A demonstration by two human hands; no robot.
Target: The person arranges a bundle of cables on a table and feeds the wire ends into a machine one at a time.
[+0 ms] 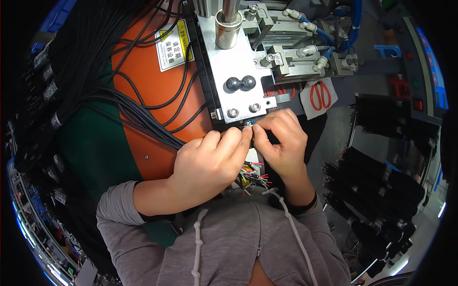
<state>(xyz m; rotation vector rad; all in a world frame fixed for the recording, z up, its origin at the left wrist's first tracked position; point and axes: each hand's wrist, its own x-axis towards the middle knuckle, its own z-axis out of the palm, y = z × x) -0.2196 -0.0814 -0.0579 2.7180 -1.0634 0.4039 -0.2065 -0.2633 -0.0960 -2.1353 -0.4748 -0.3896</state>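
Observation:
My left hand (205,159) is closed around a bundle of black braided cables (160,131) that runs in from the left. Coloured stripped wire ends (250,178), red, white and green among them, stick out below the palm. Its fingertips meet those of my right hand (284,140) at the front edge of a metal press machine (234,62). My right thumb and forefinger are pinched together there, by a tiny bluish piece (249,123). What exactly lies between these fingertips is too small and covered to tell.
Loose black cables cross the orange and green work surface (143,159) on the left. Red-handled scissors (319,95) lie on a white sheet at right. Pneumatic cylinders (296,62) with blue hoses stand behind. Hanging black cable bundles (381,181) fill the right side.

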